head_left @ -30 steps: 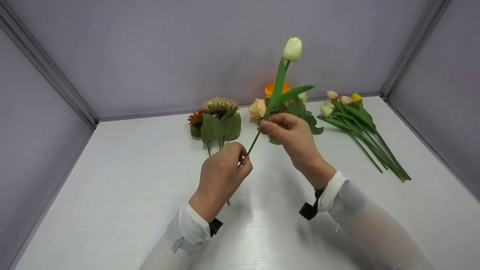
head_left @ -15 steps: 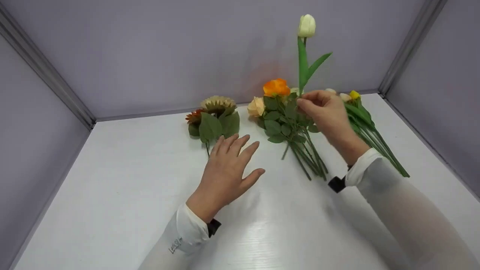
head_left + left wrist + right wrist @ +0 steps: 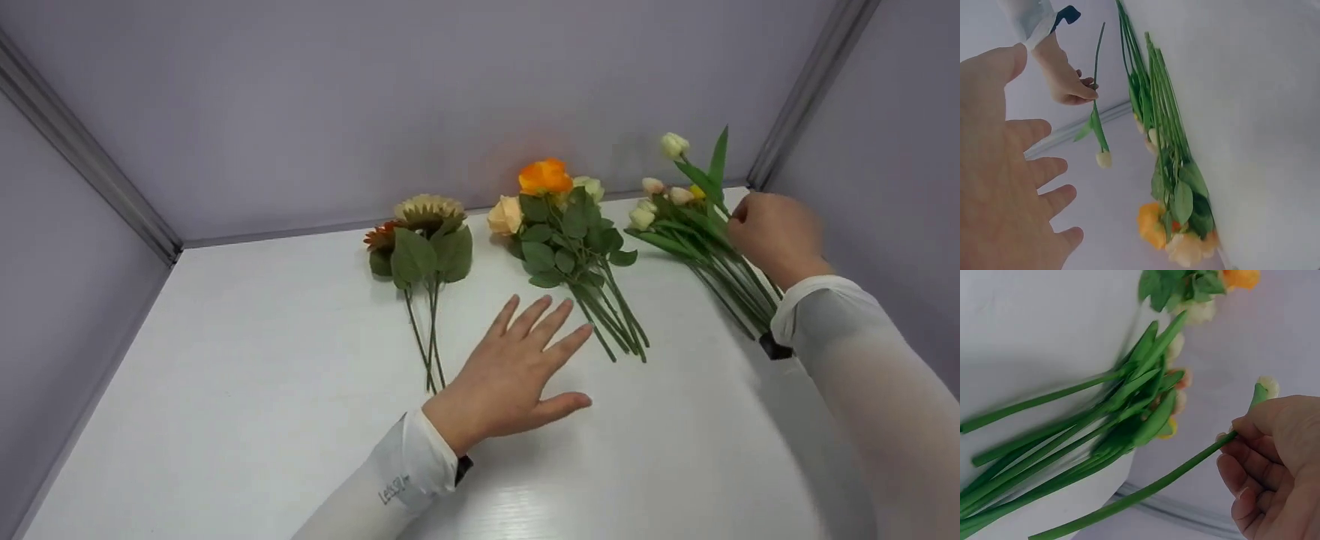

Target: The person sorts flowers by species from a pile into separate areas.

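A white tulip [image 3: 674, 145] with green leaves is pinched by its stem between the thumb and fingers of my right hand [image 3: 776, 231], above the tulip bunch [image 3: 716, 244] at the table's right. In the right wrist view the tulip's stem [image 3: 1145, 492] slants down beside that bunch, apart from it. My left hand [image 3: 517, 367] is spread with straight fingers over the middle of the table and holds nothing. Ahead of its fingertips lies a bunch of roses [image 3: 546, 232], orange, peach and pale, with dark leaves.
Left of the roses lie sunflower-like flowers [image 3: 427, 232], cream and rust, their stems pointing toward me. The white table [image 3: 247, 375] is bounded by a grey back wall [image 3: 360, 112] and side walls with metal corner posts.
My left hand has let go of the tulip stem, opened, and moved slightly right. My right hand has carried the tulip rightward from the middle, past the roses, to above the tulip bunch.
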Demonstrator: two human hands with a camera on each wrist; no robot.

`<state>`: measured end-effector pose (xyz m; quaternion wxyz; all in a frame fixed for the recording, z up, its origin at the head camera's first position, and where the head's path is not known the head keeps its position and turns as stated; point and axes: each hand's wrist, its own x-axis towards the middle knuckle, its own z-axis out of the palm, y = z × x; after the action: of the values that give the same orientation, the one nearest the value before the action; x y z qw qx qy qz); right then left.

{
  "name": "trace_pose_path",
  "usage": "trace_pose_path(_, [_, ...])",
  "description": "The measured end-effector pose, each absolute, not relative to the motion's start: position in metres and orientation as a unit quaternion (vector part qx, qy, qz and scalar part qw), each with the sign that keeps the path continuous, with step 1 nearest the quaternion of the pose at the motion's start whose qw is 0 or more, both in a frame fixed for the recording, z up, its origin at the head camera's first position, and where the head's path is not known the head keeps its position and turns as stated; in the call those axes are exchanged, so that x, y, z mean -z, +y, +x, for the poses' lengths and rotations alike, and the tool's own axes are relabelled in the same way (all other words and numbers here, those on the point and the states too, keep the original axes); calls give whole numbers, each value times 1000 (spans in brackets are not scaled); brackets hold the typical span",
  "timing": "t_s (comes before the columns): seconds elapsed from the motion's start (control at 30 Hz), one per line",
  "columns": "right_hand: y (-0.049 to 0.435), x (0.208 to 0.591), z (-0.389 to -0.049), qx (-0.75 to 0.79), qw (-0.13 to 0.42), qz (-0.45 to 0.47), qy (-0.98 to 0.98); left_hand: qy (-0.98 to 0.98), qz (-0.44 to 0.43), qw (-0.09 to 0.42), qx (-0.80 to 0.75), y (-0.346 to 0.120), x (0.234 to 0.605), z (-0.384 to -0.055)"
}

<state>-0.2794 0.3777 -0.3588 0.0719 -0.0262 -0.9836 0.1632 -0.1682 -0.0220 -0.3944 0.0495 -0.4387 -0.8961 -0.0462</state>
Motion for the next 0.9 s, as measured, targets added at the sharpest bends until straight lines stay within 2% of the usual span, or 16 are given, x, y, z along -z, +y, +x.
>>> trace_pose_path(0.3, [391,402,-278,-159,79,-31,-984,-873,-487,12,29,11,411,-152])
trace_pose_path(0.6, [381,417,-281,-149,51,-33,-987,-874,-485,-7,41,6,414,-150])
trace_pose_path(0.9, [386,424,-280,-148,47,-44,-987,-872,-487,-20,55,3,414,-152])
